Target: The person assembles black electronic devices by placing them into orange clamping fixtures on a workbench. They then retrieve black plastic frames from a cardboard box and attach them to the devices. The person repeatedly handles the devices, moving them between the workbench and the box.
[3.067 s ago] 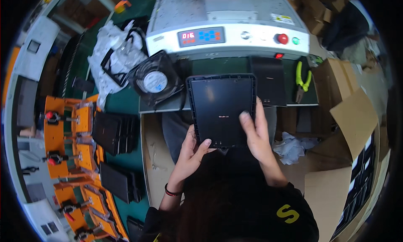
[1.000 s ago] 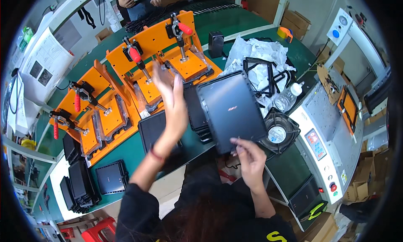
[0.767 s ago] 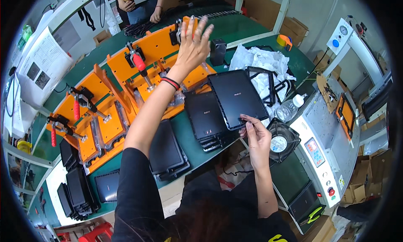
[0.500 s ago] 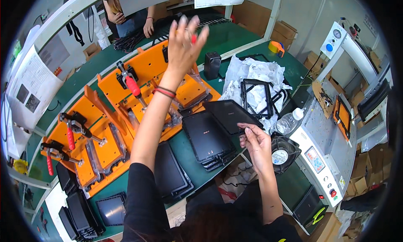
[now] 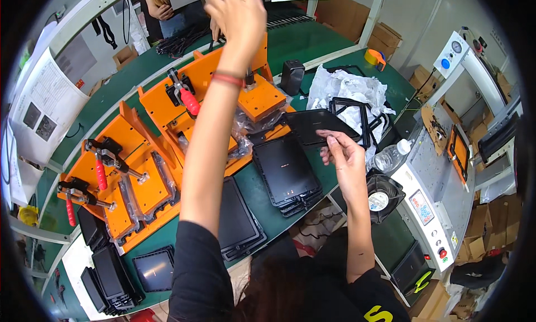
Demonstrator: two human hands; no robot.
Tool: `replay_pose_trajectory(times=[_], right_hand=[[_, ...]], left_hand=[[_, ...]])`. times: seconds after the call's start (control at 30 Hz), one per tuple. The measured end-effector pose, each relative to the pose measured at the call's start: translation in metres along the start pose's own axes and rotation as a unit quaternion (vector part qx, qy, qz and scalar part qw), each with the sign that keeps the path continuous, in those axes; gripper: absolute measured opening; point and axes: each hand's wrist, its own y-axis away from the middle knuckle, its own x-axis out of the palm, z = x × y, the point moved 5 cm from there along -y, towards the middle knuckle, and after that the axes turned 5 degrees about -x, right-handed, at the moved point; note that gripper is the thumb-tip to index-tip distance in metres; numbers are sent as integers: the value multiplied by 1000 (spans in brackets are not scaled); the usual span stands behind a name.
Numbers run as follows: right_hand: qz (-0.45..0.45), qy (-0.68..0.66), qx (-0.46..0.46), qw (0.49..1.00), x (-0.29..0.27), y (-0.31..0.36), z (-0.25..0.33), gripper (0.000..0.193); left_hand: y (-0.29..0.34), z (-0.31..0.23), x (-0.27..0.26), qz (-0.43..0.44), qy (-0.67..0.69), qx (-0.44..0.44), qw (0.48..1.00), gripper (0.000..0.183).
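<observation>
My left hand (image 5: 237, 15) is raised over the far end of the orange clamping fixture (image 5: 162, 107), its fingers curled; what lies inside them is hidden. Below it, a metal clamp rod (image 5: 249, 77) meets an orange block (image 5: 261, 101). My right hand (image 5: 345, 151) pinches the near edge of a thin black rectangular panel (image 5: 312, 123), which is tilted beyond a stack of similar black panels (image 5: 286, 168). Other black panels (image 5: 237, 218) lie in a pile beside my left forearm. Red-handled toggle clamps (image 5: 188, 101) stand on the fixture.
Black frames (image 5: 365, 123) rest on crumpled white wrapping (image 5: 340, 90) at the right. Nearby are a clear bottle (image 5: 389, 155), a black fan (image 5: 382, 198) and a white machine with a control panel (image 5: 422, 207). Several black casings (image 5: 111, 274) stand lower left. Another person (image 5: 162, 12) is across the table.
My left hand has risen, and its spread fingers have curled. My right hand has moved away from me with the panel, which looks more tilted. The whole view has shifted slightly.
</observation>
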Motion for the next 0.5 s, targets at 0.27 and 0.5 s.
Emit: replay_pose_trajectory(times=[0.27,0.5], right_hand=[[-73,41,-49,995,-15,20,2,22],[-55,9,-48,997,-18,32,-1,22]], left_hand=[[210,-28,-47,523,78,180,829,11],[269,-8,-2,532,-50,275,799,9]])
